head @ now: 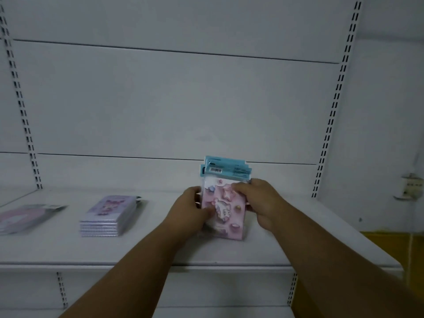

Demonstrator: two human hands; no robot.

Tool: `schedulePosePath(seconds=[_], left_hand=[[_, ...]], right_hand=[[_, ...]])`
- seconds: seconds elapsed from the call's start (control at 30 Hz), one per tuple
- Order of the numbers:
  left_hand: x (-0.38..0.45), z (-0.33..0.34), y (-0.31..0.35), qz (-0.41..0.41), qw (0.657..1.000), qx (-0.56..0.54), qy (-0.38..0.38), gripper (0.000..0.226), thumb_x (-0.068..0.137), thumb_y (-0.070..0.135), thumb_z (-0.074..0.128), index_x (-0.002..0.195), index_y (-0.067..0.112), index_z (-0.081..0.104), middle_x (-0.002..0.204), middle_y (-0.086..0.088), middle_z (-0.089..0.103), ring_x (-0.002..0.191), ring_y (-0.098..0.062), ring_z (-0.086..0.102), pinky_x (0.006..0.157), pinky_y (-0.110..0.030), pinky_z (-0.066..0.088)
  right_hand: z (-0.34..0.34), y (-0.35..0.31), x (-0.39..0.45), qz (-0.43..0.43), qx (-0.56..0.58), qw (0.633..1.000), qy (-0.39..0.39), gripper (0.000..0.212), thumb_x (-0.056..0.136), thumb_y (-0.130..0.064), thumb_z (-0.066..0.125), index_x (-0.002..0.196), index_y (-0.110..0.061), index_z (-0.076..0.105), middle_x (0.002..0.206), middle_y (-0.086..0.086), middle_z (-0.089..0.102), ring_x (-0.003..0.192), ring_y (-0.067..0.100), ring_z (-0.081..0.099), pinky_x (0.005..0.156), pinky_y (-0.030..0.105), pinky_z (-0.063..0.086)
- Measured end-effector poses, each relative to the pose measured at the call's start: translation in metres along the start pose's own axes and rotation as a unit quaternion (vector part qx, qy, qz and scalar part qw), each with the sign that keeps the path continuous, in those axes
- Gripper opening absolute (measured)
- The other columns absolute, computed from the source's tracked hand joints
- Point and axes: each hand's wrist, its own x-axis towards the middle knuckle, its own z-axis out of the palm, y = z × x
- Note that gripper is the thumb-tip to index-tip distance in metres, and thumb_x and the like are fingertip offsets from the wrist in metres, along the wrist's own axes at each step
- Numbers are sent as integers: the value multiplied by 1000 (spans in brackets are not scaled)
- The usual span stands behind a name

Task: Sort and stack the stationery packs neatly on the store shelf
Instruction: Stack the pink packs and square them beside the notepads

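**Squaring up the pink packs before they go down**

While both hands are clamping it from the sides, the bundle of pink packs (pixel 226 210) is standing up on its bottom edge on the white shelf (pixel 160 249), right of centre, leaning back a bit. The left hand (pixel 191 207) is curling round the left edge with the thumb lying across the front; the right hand (pixel 254 198) is gripping the right edge, fingers wrapped over the top corner. So neither hand is loose, both are grasping the same bundle.

The blue header cards are fanning out unevenly at the top, so my guess is the upright hold is for tapping the packs against the shelf so the edges line up before laying them flat.

Over to the left, a purple stack (pixel 107 218) is already lying flat and tidy, and a third flat pile (pixel 25 215) is sitting at the far left, partly cut off. Looks like one pile per design, so this pink lot is probably getting its own spot, well apart from the purple one.
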Motion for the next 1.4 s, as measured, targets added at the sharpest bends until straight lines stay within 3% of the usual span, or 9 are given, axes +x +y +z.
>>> schedulePosePath(seconds=[0.17,0.27,0.4,0.53,0.67,0.87,1.13,1.23,1.4], left_hand=[[-12,-8,-6,33,998,-24,-36,26,94,11,56,105,35,58,113,7,70,97,-7,69,83,-29,59],[-16,-9,-10,63,993,43,-84,27,99,14,47,124,25,51,123,4,64,106,-5,63,86,-20,55],[-13,-18,-11,94,972,197,-93,37,96,23,50,132,22,46,133,-1,56,118,-17,55,103,-42,46],[-16,-21,-12,91,949,290,-86,33,96,30,52,128,21,48,130,-1,57,114,-19,57,100,-42,47],[-15,-25,-11,85,956,269,-77,32,92,29,58,122,19,52,125,-1,62,107,-16,61,87,-27,49],[-20,-37,-15,65,971,225,-49,34,85,29,68,118,25,56,112,7,66,87,-1,59,64,-11,40],[-16,-61,-18,15,964,252,-82,31,91,34,58,116,18,68,112,-2,71,94,-15,64,76,-27,52],[-11,-59,-22,7,947,316,-64,37,91,41,49,96,14,74,99,-8,70,91,-25,62,85,-42,53],[-9,-56,-25,38,894,440,-72,52,96,49,30,106,13,66,102,-10,63,93,-27,56,84,-39,50]], right_hand=[[33,4,-9,-25,126,991,-32,39,77,-25,62,114,-15,52,98,14,74,83,31,74,75,55,58],[40,23,-17,-26,133,991,-2,30,82,-32,65,106,-22,50,94,9,75,80,29,74,70,54,59],[36,31,-24,-76,59,995,-2,16,91,-40,57,103,-34,48,96,-2,74,80,18,74,65,40,62],[21,34,-34,-126,-86,987,-53,30,94,-43,50,119,-28,41,116,-2,66,94,14,71,81,37,59],[4,29,-40,-112,-179,971,-113,31,95,-39,51,122,-35,38,116,-13,64,92,-1,69,67,12,54],[11,24,-37,-133,-239,962,-21,31,91,-38,58,116,-19,53,108,1,70,89,15,70,78,37,58],[38,28,-17,17,-228,973,23,37,88,-44,60,95,-9,69,83,7,74,72,19,70,56,26,50],[45,28,-7,40,-322,945,41,43,83,-48,64,92,-6,66,73,4,66,65,16,63,49,25,40],[47,20,-12,25,-450,889,88,55,88,-61,48,79,-9,63,67,4,61,59,15,56,48,25,36]])
